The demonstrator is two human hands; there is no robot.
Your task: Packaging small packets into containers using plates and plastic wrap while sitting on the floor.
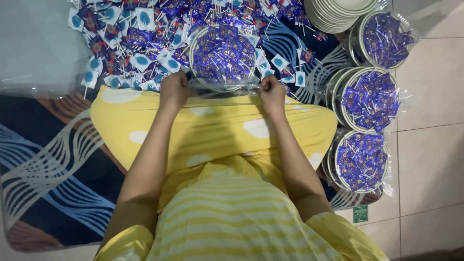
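Three plates of purple-wrapped lollipops, already sealed in clear plastic, are sitting at three o'clock on the tiled floor: one (pixel 383 39) farthest, one (pixel 369 99) in the middle, one (pixel 361 161) nearest. Directly at twelve o'clock, a fourth filled plate (pixel 223 54) is resting at the edge of the yellow spotted lap (pixel 212 130), half inside a clear plastic bag (pixel 227 86). The left hand (pixel 174 91) is closing its fingers on the bag's near edge, and the right hand (pixel 272 92) is pinching the same edge on the other side, both pulling it taut. A stack of empty plates (pixel 338 12) is waiting at one o'clock, and a loose heap of lollipops (pixel 135 43) is spreading over the patterned rug (pixel 53 164) at eleven o'clock, so, judging by that, plenty is remaining.
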